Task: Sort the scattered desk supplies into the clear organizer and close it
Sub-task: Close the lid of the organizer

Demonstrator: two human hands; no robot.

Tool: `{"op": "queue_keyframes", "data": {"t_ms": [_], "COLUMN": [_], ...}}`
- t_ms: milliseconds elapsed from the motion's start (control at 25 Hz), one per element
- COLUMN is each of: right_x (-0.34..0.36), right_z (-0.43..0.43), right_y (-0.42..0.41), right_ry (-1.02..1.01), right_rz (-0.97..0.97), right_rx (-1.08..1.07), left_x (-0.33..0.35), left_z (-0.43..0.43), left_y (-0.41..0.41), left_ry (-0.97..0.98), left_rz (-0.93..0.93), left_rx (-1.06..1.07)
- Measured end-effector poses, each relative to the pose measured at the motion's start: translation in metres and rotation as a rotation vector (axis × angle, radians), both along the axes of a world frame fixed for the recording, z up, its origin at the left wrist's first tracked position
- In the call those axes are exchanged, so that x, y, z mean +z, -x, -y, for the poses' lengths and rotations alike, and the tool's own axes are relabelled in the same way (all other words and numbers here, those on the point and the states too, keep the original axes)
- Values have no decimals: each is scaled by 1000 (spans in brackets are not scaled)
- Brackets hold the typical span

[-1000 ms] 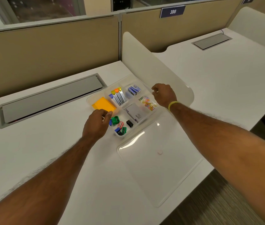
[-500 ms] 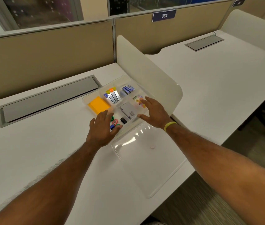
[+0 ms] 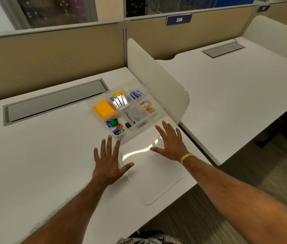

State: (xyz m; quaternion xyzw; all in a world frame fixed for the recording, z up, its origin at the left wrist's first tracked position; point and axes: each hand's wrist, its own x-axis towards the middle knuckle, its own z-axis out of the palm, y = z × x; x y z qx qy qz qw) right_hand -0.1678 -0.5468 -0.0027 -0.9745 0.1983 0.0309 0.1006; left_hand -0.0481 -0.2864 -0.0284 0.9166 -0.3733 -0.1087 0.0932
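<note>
Both hands have drawn back off the organizer tray since half a second ago and now sit nearer us, over the lid. Left hand (image 3: 110,162) lies flat with fingers spread, its thumb on the lid's left edge and the rest of it on the bench (image 3: 42,155). Right hand (image 3: 170,142) is flat too, fingers splayed, resting on the lid's far part just short of the tray. Neither grip pinches anything.

Organizer (image 3: 121,110) sits ahead of both hands, hard against the white divider panel (image 3: 156,81), its compartments filled: orange pad (image 3: 104,108), clips, small boxes. No loose supplies show on the bench.

Clear lid (image 3: 155,176) lies open, flat, between us and the tray, its long axis running from the tray toward the bench's near edge. We judge sorting done; closing is what remains. Its free edge lies behind the palms, so we must reach back and swing it away from us. Right hand sits nearer the tray end.
</note>
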Motion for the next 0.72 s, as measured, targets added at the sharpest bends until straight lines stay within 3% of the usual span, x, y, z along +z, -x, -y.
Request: {"op": "queue_keyframes", "data": {"t_ms": [280, 440, 600, 720], "right_x": [-6, -3, 5, 12], "right_z": [6, 12, 11, 9], "right_y": [26, 35, 39, 39], "right_ry": [-39, -135, -207, -335], "right_rz": [-79, -111, -75, -39], "right_rx": [-43, -294, -451, -583], "left_x": [-7, -4, 6, 16], "left_z": [-12, -19, -16, -10], "left_y": [30, 42, 59, 67], "left_ry": [-96, -119, 50, 345], "left_rz": [-111, -224, -320, -537], "left_rx": [9, 56, 96, 320]}}
